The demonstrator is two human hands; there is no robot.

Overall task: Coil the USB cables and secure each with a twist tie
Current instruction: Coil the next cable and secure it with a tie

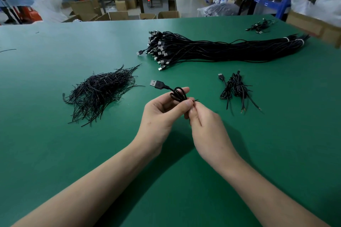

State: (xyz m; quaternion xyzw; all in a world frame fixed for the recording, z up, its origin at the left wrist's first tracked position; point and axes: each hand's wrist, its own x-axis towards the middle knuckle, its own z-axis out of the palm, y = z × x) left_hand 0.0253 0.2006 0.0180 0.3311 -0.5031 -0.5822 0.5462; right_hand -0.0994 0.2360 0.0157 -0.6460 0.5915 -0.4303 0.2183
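Head view over a green table (55, 143). Well to the left of the grip, a loose heap of black twist ties (100, 94) lies on the table. At centre the left hand (160, 114) holds a small coiled USB cable (178, 94) above the table, its thumb pressed against the near side of the coil and its fingers curled behind it. The cable's USB plug (156, 84) juts up and to the left, clear of the fingers. Directly against the left thumb, the right hand (208, 125) meets the same coil, with its fingertips bunched and pinching a thin black tie end (195, 100) that sticks out to the right of the coil. How far the tie is wound round the coil cannot be told — the fingers hide it. To the right of the grip and slightly beyond it, a small cluster of coiled cables (235, 88) rests on the table with bare wire ends trailing toward the viewer. Farther beyond the grip, a thick bundle of straight cables (221, 49) stretches rightward, with its plugs fanned at the left end and its right end bound by white bands. At the far right edge sits a small separate group of cables (260, 26).
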